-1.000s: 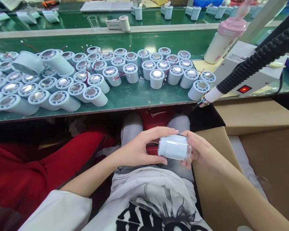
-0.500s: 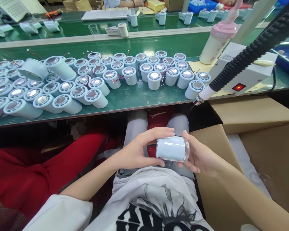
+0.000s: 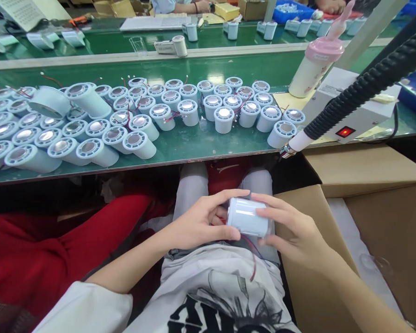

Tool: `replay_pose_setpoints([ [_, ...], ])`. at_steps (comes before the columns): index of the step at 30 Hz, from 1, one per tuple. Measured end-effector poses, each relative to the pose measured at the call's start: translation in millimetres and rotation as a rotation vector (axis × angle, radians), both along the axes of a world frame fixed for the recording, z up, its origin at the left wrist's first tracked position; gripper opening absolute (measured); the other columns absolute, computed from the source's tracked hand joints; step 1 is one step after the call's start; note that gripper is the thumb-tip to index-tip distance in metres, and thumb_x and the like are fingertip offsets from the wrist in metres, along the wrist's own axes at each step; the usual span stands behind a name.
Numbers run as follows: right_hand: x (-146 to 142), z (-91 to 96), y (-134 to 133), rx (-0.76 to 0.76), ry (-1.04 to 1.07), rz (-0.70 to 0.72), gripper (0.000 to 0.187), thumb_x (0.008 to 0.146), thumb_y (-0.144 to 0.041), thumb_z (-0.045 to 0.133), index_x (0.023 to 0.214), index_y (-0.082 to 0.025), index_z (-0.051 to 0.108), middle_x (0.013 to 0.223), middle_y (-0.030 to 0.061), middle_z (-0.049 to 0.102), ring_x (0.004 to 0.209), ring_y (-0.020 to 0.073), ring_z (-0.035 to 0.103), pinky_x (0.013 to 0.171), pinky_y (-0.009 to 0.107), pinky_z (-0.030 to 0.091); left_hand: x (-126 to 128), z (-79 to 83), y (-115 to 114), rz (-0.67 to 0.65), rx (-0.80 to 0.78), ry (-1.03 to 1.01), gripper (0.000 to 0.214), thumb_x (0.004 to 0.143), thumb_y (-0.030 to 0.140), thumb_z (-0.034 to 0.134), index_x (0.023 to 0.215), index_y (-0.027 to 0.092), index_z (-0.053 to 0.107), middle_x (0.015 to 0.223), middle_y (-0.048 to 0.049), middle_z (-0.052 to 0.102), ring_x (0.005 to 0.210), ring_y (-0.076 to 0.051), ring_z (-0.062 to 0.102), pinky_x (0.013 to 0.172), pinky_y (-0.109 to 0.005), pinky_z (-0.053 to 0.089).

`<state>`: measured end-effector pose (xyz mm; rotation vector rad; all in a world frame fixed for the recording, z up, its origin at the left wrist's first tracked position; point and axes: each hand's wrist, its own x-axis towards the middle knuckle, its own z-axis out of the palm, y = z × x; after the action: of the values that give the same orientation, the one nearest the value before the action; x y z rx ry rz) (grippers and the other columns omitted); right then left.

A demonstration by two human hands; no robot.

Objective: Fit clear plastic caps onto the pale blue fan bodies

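Both my hands hold one pale blue cylindrical part [image 3: 247, 216] over my lap, below the table edge. My left hand [image 3: 197, 222] grips its left end with thumb under and fingers over it. My right hand [image 3: 291, 231] wraps the right end, fingers curled across the top. A thin red wire [image 3: 253, 259] hangs down from the part onto my shirt. On the green table [image 3: 194, 138] above stand and lie several more of the same pale blue cylinders [image 3: 223, 119] with shiny round centres and red wires.
A black ribbed hose with a metal nozzle [image 3: 350, 95] slants in from the right, over a grey box with a lit red switch [image 3: 345, 132]. A pink-capped bottle [image 3: 315, 64] stands at the back right. An open cardboard box [image 3: 367, 208] sits at my right. Red cloth [image 3: 55, 249] lies left.
My right hand's fingers have come over the top of the cylinder. The part has turned a little in my hands, and a red wire now hangs beneath it.
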<state>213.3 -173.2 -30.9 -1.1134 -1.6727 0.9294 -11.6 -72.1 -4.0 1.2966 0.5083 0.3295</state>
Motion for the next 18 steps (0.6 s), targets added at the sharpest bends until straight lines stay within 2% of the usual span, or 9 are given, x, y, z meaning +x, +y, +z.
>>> replay_pose_setpoints([
  [3, -1.1, 4.2, 0.7, -0.360, 0.363, 0.023, 0.048, 0.089, -0.034, 0.070, 0.134, -0.042, 0.053, 0.129, 0.0024, 0.062, 0.111, 0.0239, 0.064, 0.091, 0.037, 0.057, 2.5, 2.9, 6.9, -0.039, 0.118, -0.022, 0.073, 0.070, 0.021, 0.083, 0.136, 0.029, 0.055, 0.136, -0.0081, 0.057, 0.118, -0.025, 0.061, 0.098, -0.034, 0.053],
  [5, 0.0, 5.5, 1.7, -0.497, 0.520, 0.029, 0.044, 0.090, -0.036, 0.069, 0.132, -0.043, 0.056, 0.118, 0.0010, 0.066, 0.098, 0.0216, 0.068, 0.086, 0.036, 0.059, 4.6, 4.9, 11.0, -0.057, 0.108, -0.028, 0.071, 0.072, 0.017, 0.081, 0.137, 0.030, 0.054, 0.140, -0.0079, 0.055, 0.122, -0.024, 0.059, 0.101, -0.035, 0.051],
  [8, 5.2, 4.0, 3.9, -0.506, 0.466, -0.035, 0.046, 0.084, -0.027, 0.076, 0.126, -0.041, 0.063, 0.107, -0.0005, 0.069, 0.084, 0.0183, 0.069, 0.080, 0.033, 0.060, 8.3, 2.5, 15.4, -0.085, -0.008, -0.027, 0.073, 0.077, 0.017, 0.077, 0.143, 0.031, 0.047, 0.140, -0.0083, 0.056, 0.119, -0.022, 0.062, 0.101, -0.035, 0.051],
  [11, 5.5, 0.6, 6.8, -0.491, 0.357, -0.113, 0.045, 0.080, -0.020, 0.077, 0.122, -0.035, 0.068, 0.085, -0.0017, 0.072, 0.078, 0.0184, 0.068, 0.081, 0.033, 0.058, 12.1, -8.0, 17.1, -0.127, -0.104, -0.027, 0.078, 0.078, 0.018, 0.077, 0.146, 0.032, 0.042, 0.136, -0.0079, 0.060, 0.117, -0.022, 0.063, 0.098, -0.034, 0.052],
  [13, -0.3, -0.1, 8.2, -0.543, 0.361, -0.147, 0.044, 0.082, -0.022, 0.074, 0.124, -0.031, 0.067, 0.079, -0.0023, 0.072, 0.075, 0.0185, 0.068, 0.082, 0.034, 0.058, 13.7, -16.5, 17.1, -0.135, -0.151, -0.025, 0.080, 0.078, 0.021, 0.077, 0.148, 0.032, 0.039, 0.137, -0.0081, 0.059, 0.116, -0.022, 0.062, 0.095, -0.032, 0.053],
  [16, -6.6, 0.5, 10.8, -0.601, 0.434, -0.124, 0.051, 0.085, -0.036, 0.071, 0.133, -0.027, 0.059, 0.103, 0.0027, 0.073, 0.086, 0.0209, 0.070, 0.084, 0.035, 0.057, 14.2, -23.4, 25.6, -0.120, -0.158, 0.038, 0.066, 0.086, 0.034, 0.069, 0.146, 0.033, 0.041, 0.136, -0.0074, 0.060, 0.109, -0.022, 0.065, 0.084, -0.028, 0.056],
  [18, 6.9, -3.3, 13.5, -0.560, 0.388, -0.148, 0.052, 0.087, -0.045, 0.068, 0.134, -0.025, 0.058, 0.117, 0.0060, 0.070, 0.098, 0.0230, 0.069, 0.087, 0.035, 0.056, 19.0, -23.2, 46.5, -0.130, -0.057, 0.103, 0.054, 0.087, 0.040, 0.066, 0.139, 0.034, 0.049, 0.128, -0.0048, 0.064, 0.104, -0.022, 0.067, 0.080, -0.026, 0.056],
])
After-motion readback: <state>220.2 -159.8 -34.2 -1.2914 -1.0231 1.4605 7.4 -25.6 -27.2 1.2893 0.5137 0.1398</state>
